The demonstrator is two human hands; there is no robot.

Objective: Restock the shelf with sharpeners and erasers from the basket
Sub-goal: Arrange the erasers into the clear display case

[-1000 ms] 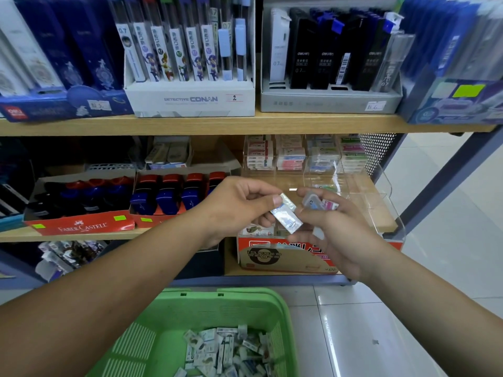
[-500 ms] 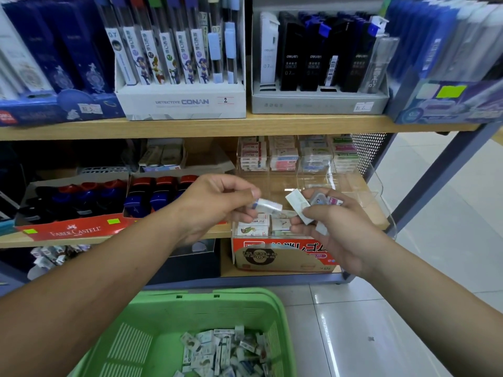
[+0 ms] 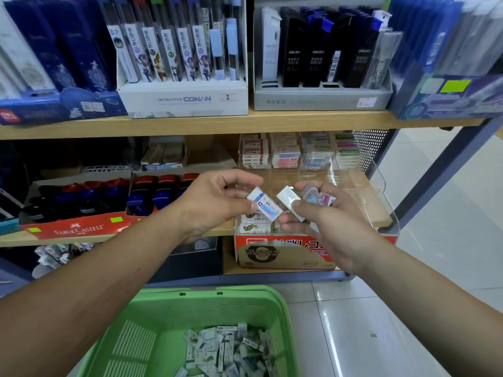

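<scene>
Green basket [image 3: 246,291] holding loose erasers [image 3: 228,349], left hand [image 3: 213,205] pinching a blue-labelled eraser [image 3: 265,204], right hand [image 3: 326,227] gripping a white eraser [image 3: 289,199]

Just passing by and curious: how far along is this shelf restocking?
Done: the clear organiser already holds stacked erasers in its back rows. In hand: the left hand pinches one eraser; the right hand holds a white eraser plus a few more. Left: a heap of erasers lies in the green basket, so plenty seems to remain.
</scene>
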